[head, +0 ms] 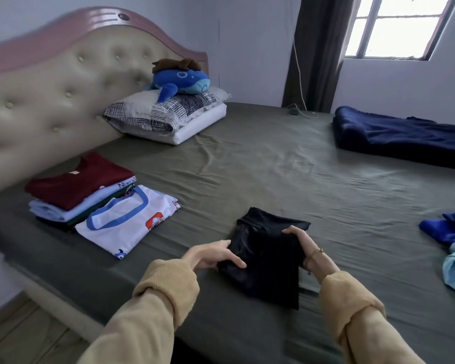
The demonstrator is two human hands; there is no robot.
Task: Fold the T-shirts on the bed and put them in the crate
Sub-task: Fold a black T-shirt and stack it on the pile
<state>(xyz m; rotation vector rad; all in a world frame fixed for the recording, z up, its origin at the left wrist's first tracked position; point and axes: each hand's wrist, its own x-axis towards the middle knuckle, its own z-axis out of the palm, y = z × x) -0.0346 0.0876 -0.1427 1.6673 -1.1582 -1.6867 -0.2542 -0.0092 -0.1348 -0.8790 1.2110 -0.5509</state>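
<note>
Near the front edge of the bed (260, 164), both hands work on one black T-shirt (267, 256). The left hand (212, 254) holds its left side, with the thumb lying on top of the cloth and the fingers (222, 244) curled at the edge. The right hand (301, 239) holds the right side, its fingers curled over the edge and pinching it. The shirt lies on the green sheet as a narrow dark packet, already folded at least once; its far end looks turned over.

I judge that the folding of this shirt is almost finished, and the next move calls for one last fold or a smoothing, then carrying it to the others. No crate is visible, so I cannot tell where it stands.

To the left, near the headboard (53, 95), there is a stack of folded shirts (74, 195) with a dark red one on top, and a white shirt with blue collar (126, 222) lies just beside it, touching. At the right edge, unfolded blue clothes (449, 240) wait, well apart from the hands. Farther away are a pillow (168, 111) with a blue plush toy (181, 82) on it, and a dark blue blanket (405, 137) under the window. Nothing stands between the hands and the stack.
</note>
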